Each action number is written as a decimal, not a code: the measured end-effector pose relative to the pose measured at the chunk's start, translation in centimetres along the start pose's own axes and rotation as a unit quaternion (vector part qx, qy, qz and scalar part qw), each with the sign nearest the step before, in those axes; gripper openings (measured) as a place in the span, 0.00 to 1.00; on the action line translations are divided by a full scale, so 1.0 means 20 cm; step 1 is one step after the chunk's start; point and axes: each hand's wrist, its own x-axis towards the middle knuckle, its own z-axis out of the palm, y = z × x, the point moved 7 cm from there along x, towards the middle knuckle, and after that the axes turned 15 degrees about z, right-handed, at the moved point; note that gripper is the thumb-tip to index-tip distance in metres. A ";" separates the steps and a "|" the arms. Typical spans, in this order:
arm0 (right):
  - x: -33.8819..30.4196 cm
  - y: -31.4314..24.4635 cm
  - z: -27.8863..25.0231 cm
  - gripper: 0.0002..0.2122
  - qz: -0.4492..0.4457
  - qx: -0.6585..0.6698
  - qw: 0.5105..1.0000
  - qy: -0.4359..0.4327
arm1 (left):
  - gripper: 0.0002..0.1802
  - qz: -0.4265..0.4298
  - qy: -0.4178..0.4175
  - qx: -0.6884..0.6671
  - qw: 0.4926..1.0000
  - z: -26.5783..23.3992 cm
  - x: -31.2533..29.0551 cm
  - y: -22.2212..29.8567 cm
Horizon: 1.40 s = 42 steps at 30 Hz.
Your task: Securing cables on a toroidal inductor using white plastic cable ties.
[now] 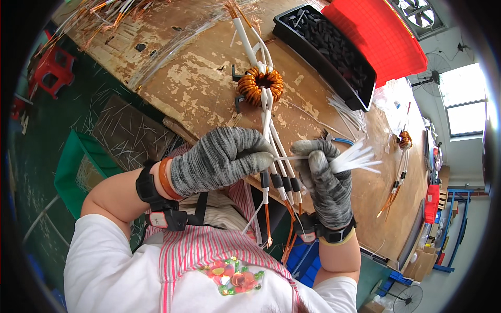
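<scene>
A copper-wound coil (261, 85) is seen lying on the worn counter (209, 88), away from the near edge. Its sleeved leads (276, 156) run lengthwise toward the body, passing between both hands. The left hand (219, 159) is closed beside the leads, pinching a white tie (289, 157); the right hand (326, 180) is clenched on a bundle of white ties (357, 159), equally near.

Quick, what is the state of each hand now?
Left hand: closed, pinching a white cable tie at the coil leads.
Right hand: closed on a bundle of white cable ties.
</scene>
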 end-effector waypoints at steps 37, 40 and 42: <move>0.08 0.16 0.06 0.06 0.036 -0.164 0.985 -0.034 | 0.09 0.109 0.001 0.236 0.966 0.03 -0.11 0.00; 0.06 0.08 0.09 0.06 -0.071 -0.275 0.959 -0.016 | 0.07 0.138 0.025 0.227 0.964 0.03 -0.11 0.01; 0.06 0.07 0.09 0.06 -0.088 -0.284 0.955 -0.013 | 0.07 0.139 0.028 0.224 0.964 0.03 -0.11 0.01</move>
